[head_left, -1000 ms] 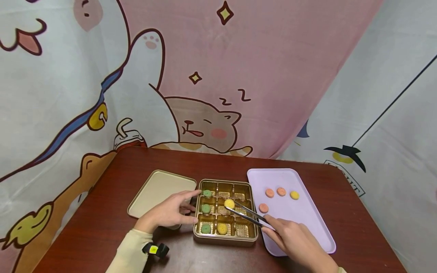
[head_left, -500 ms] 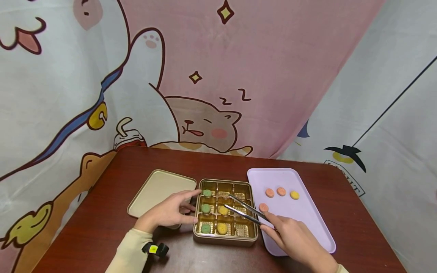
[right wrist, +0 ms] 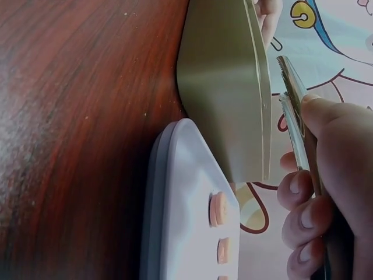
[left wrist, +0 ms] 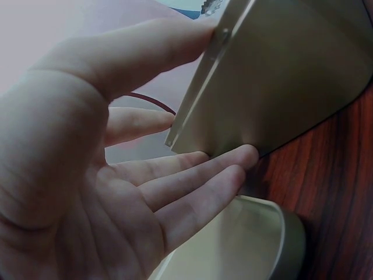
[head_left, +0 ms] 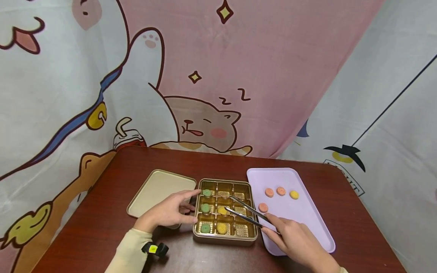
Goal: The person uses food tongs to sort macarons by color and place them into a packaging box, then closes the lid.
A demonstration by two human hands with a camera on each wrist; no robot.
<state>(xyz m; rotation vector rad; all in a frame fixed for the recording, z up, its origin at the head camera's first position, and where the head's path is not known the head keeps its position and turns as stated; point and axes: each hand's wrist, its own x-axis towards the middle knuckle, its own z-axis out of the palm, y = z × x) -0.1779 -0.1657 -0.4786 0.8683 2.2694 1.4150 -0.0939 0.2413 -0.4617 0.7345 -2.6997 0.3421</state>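
Note:
A gold tin (head_left: 225,239) with a grid of compartments stands mid-table in the head view. Green round cookies (head_left: 205,208) fill its left column. One yellow cookie (head_left: 221,228) sits in the front middle compartment, and another yellow cookie (head_left: 222,210) lies in the centre one. My right hand (head_left: 300,240) grips metal tongs (head_left: 244,217); their tips are apart, with nothing between them, over the middle of the tin. My left hand (head_left: 167,212) touches the tin's left side, fingers extended and thumb at the rim, as the left wrist view (left wrist: 111,163) also has it.
Right of the tin, a lilac tray (head_left: 307,223) holds several pink cookies (head_left: 269,192) and one yellow cookie (head_left: 294,195). A gold lid (head_left: 160,185) lies left of the tin, partly behind my left hand. Printed cloth hangs behind the brown table (head_left: 218,162).
The yellow cookie that the tongs held has been let go into the centre compartment. The tongs' tips have spread apart. My left hand stays at the tin.

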